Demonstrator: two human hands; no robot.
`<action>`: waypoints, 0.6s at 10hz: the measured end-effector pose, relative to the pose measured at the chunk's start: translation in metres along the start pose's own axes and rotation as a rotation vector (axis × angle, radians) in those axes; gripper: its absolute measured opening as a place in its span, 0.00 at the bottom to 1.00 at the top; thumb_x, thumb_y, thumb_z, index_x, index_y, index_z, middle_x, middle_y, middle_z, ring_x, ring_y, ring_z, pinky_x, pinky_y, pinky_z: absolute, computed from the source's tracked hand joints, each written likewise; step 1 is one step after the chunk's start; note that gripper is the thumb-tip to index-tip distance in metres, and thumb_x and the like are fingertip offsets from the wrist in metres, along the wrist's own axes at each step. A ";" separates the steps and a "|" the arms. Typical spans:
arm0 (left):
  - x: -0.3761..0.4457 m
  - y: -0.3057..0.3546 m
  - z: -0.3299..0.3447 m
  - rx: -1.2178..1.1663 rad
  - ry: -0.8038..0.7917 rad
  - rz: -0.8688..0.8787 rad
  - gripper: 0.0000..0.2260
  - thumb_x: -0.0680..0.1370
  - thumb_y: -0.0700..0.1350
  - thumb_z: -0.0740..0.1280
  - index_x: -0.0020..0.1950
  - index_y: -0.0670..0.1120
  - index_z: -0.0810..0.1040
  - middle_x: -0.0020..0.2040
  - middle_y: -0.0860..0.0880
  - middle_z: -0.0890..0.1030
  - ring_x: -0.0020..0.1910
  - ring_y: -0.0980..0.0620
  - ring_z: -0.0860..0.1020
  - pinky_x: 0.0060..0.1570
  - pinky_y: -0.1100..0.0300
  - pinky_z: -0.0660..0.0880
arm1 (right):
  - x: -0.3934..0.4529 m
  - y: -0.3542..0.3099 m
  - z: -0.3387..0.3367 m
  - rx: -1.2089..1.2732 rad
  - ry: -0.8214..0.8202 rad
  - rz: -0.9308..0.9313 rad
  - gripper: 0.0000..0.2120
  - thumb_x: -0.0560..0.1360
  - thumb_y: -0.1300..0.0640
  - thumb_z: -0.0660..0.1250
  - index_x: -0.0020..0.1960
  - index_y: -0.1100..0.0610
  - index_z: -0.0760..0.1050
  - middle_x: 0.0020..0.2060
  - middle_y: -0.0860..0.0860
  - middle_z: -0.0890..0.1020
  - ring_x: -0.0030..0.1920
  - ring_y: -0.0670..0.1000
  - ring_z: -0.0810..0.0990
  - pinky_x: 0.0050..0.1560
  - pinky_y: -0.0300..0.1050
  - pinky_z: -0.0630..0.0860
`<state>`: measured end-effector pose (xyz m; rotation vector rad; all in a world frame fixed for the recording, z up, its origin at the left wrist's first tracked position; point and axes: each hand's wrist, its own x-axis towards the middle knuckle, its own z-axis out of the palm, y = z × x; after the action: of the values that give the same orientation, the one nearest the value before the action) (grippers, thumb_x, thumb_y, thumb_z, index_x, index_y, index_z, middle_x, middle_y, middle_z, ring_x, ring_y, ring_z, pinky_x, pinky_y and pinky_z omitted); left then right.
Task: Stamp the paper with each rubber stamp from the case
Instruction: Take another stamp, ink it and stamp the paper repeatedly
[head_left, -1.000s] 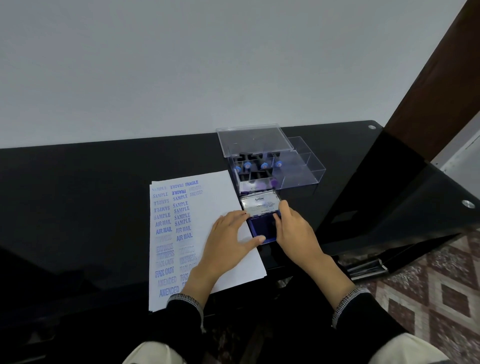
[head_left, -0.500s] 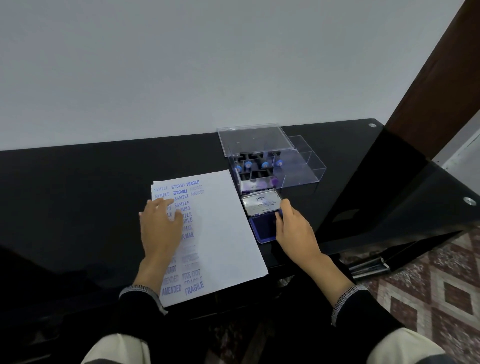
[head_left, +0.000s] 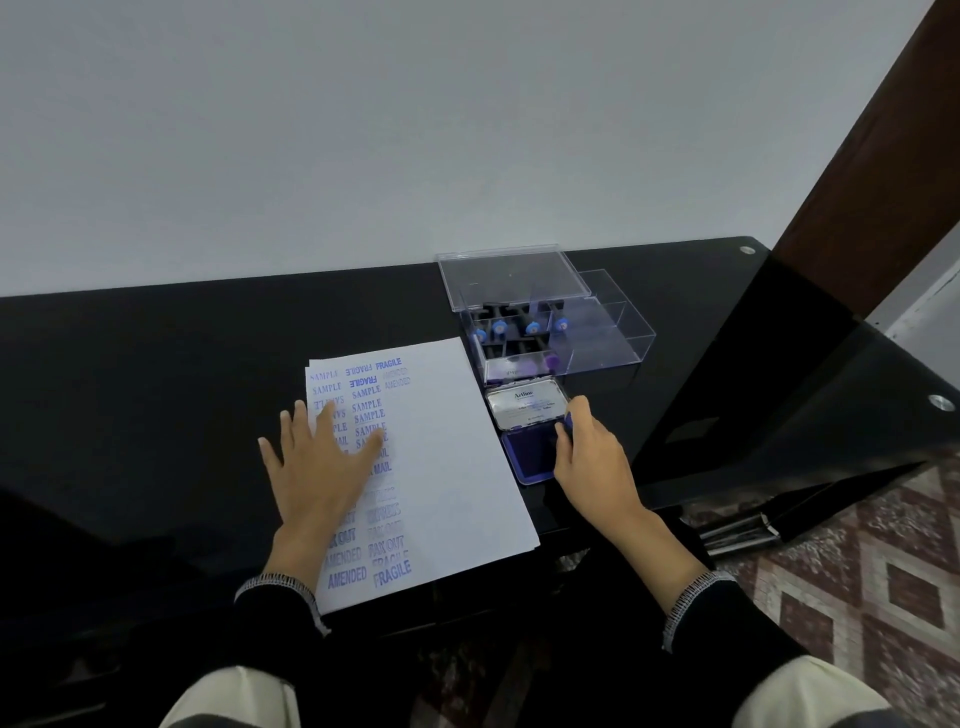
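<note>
The left hand (head_left: 317, 467) lies flat with fingers spread on the paper's (head_left: 447, 457) left half, over the blue stamped words. Right of the paper, the right hand's (head_left: 597, 457) grip curls round a small stamp (head_left: 568, 422) at the open ink pad (head_left: 532, 452). Beyond the pad sits the clear case (head_left: 545, 322), lid up, stamps inside. All rest on a black desk (head_left: 156, 374) against a pale wall (head_left: 415, 130).

It looked like a room in a home, set up as a small desk corner: a glossy black table (head_left: 156, 374) stood against a plain pale wall (head_left: 363, 130), a dark wooden door frame (head_left: 872, 182) rose to the table's right, and patterned red-and-cream floor tiles (head_left: 857, 597) lay below its right end
</note>
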<state>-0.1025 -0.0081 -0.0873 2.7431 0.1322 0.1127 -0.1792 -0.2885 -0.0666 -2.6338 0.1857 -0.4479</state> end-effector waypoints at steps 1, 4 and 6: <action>-0.001 0.000 0.001 0.002 0.002 0.000 0.38 0.75 0.70 0.55 0.78 0.49 0.56 0.79 0.45 0.52 0.78 0.47 0.45 0.74 0.44 0.39 | 0.000 -0.005 -0.001 -0.107 0.004 -0.013 0.04 0.79 0.60 0.59 0.53 0.58 0.65 0.41 0.51 0.76 0.37 0.50 0.72 0.32 0.39 0.65; -0.001 0.000 0.000 0.009 -0.005 -0.001 0.38 0.75 0.70 0.54 0.78 0.50 0.55 0.79 0.45 0.51 0.78 0.47 0.45 0.74 0.44 0.39 | 0.004 -0.003 -0.004 -0.065 -0.041 -0.013 0.06 0.79 0.60 0.59 0.54 0.59 0.64 0.39 0.48 0.73 0.36 0.50 0.72 0.28 0.37 0.61; -0.001 0.000 0.001 0.024 -0.004 0.004 0.38 0.75 0.70 0.54 0.78 0.50 0.55 0.79 0.46 0.51 0.78 0.47 0.45 0.74 0.44 0.40 | 0.000 -0.008 -0.001 -0.217 -0.025 -0.048 0.08 0.78 0.61 0.61 0.56 0.60 0.67 0.44 0.54 0.78 0.40 0.54 0.75 0.32 0.43 0.68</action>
<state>-0.1032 -0.0083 -0.0878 2.7671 0.1279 0.1072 -0.1788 -0.2823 -0.0618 -2.8602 0.1722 -0.4321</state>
